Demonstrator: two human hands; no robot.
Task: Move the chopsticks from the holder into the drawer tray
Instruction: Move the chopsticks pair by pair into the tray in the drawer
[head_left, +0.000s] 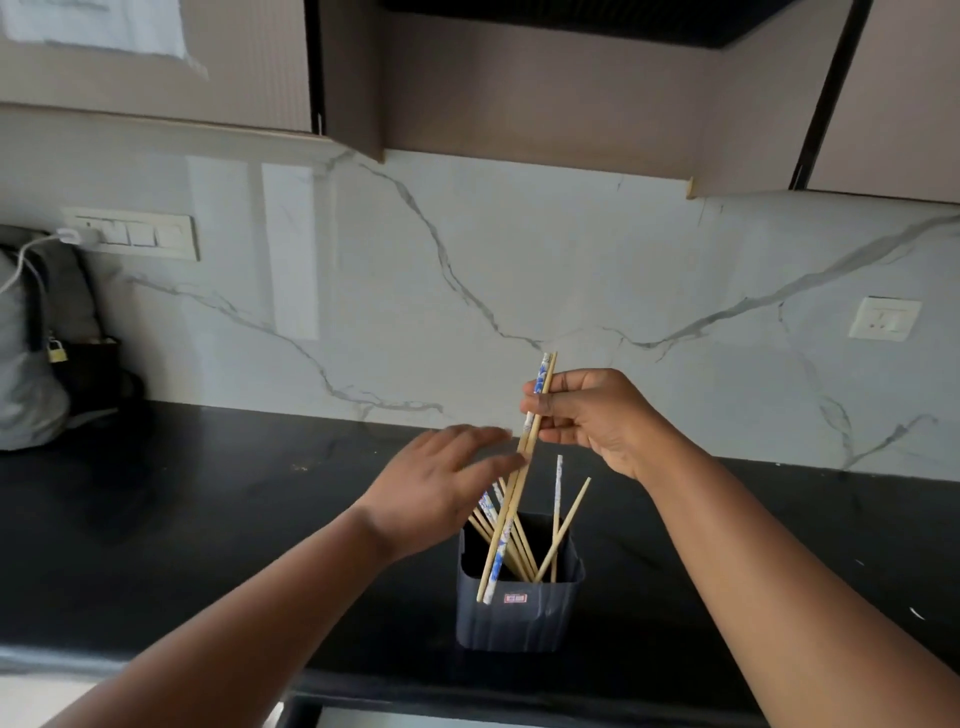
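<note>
A dark square holder (519, 618) stands on the black counter near its front edge, with several chopsticks (558, 525) leaning inside, some plain wood and some with blue and white wrapping. My right hand (597, 415) is above the holder, shut on a pair of chopsticks (511, 499) whose lower tips hang in front of the holder's near wall. My left hand (447, 478) hovers left of the pair with fingers spread, its fingertips touching or almost touching the pair. It is blurred. A pale strip of the drawer (363, 719) shows at the bottom edge.
The black counter (208, 519) runs along a marble backsplash. A grey bag with a padlock (36, 364) sits at the far left under a switch panel with a plugged charger (130, 236). A wall socket (885, 318) is at the right. Cabinets hang overhead.
</note>
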